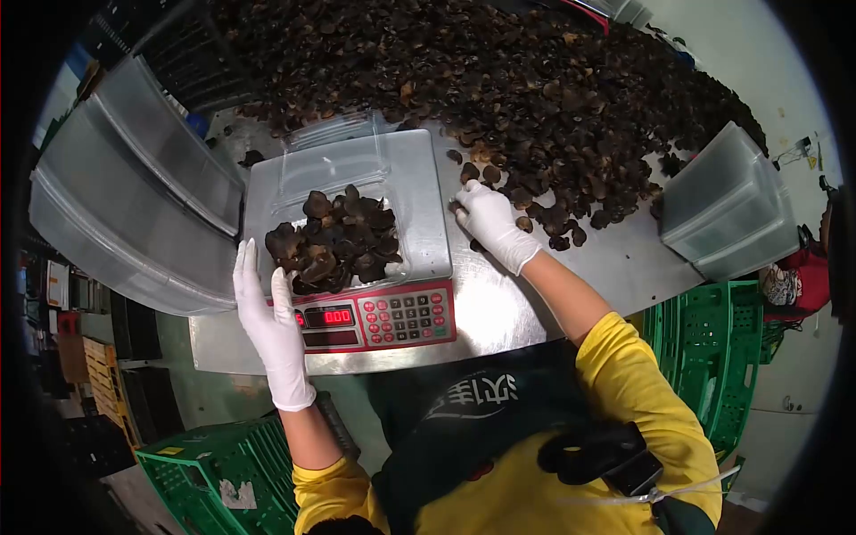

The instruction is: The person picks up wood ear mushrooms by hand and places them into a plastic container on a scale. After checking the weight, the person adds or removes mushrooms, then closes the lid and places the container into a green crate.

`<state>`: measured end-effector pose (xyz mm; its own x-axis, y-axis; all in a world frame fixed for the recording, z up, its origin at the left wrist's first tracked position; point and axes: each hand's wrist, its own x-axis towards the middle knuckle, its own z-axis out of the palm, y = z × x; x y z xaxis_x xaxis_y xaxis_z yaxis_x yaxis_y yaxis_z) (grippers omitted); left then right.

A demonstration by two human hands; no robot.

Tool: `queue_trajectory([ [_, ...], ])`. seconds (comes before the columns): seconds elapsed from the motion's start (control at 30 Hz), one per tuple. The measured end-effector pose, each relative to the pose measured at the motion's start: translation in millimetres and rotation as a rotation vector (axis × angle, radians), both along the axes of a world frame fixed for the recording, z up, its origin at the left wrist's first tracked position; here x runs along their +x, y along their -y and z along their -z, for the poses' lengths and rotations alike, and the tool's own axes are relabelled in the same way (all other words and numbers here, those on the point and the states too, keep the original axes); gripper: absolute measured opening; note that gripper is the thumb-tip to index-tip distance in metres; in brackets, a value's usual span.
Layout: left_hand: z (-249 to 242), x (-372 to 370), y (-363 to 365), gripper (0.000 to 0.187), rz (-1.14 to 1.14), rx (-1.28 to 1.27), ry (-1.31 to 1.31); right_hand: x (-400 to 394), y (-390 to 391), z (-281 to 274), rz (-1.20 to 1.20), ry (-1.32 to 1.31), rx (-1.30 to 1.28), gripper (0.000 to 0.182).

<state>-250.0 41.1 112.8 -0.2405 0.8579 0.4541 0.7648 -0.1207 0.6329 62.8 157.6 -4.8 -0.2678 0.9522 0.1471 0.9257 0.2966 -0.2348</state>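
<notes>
A clear plastic clamshell box (pixel 332 169), its lid folded back, rests on the metal plate (pixel 423 187) of a red digital scale (pixel 406 316). Dark brown mushrooms (pixel 334 241) are heaped in its near half. My left hand (pixel 270 330), in a white glove, is at the scale's left front corner, thumb apart from its straight fingers and close to the heap. My right hand (pixel 493 225), also gloved, reaches to the table right of the scale. Its fingers are bent together around a small dark mushroom (pixel 456 206), mostly hidden. Loose mushrooms lie around these fingertips.
A large mushroom pile (pixel 535 80) covers the back of the metal table (pixel 499 303). Stacked clear boxes stand at left (pixel 134 205) and more clear boxes (pixel 731 205) at right. Green crates (pixel 209 477) are below on both sides. Part of another person's red clothing (pixel 802 285) shows far right.
</notes>
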Motion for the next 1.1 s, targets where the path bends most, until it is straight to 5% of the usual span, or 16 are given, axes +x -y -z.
queue_trajectory([
  [0.03,-1.6,-4.2,3.4,0.041,-0.023,-0.003,-0.010,0.9,6.1,-14.9,0.046,-0.228,-0.067,0.014],
  [0.13,-2.1,-18.8,15.6,0.040,-0.091,-0.025,0.040,19.2,30.2,-42.4,-0.094,-0.314,0.029,0.013],
  [0.33,9.3,-23.0,7.1,0.036,-0.090,-0.041,0.015,27.3,76.0,-19.0,-0.194,0.054,0.016,0.023],
  [0.53,-6.9,-20.1,-10.2,0.034,-0.036,0.013,0.067,12.0,48.2,-74.8,0.032,-0.553,-0.080,0.020],
  [0.57,-9.2,-22.5,-13.4,0.033,-0.007,-0.005,0.109,1.5,38.6,-87.1,-0.085,-0.697,0.096,0.020],
  [0.67,-16.4,-21.0,-19.6,0.028,0.033,-0.022,0.192,-53.1,36.1,-155.2,-0.207,-0.845,-0.043,0.024],
  [0.8,-7.6,-13.7,-25.0,0.022,-0.057,-0.022,-0.093,-112.8,16.4,-162.1,-0.514,-0.298,0.292,0.022],
  [0.83,-3.6,-10.3,-25.5,0.022,-0.032,-0.029,-0.151,-123.2,13.3,-160.7,-0.524,-0.168,0.152,0.026],
  [0.93,10.4,0.5,-26.2,0.023,0.003,0.009,-0.316,-130.3,17.0,-157.9,-0.567,-0.076,0.150,0.033],
  [1.1,2.4,-4.0,-23.1,0.028,0.019,0.019,-0.263,-90.4,37.8,-162.6,-0.456,-0.392,0.218,0.037],
])
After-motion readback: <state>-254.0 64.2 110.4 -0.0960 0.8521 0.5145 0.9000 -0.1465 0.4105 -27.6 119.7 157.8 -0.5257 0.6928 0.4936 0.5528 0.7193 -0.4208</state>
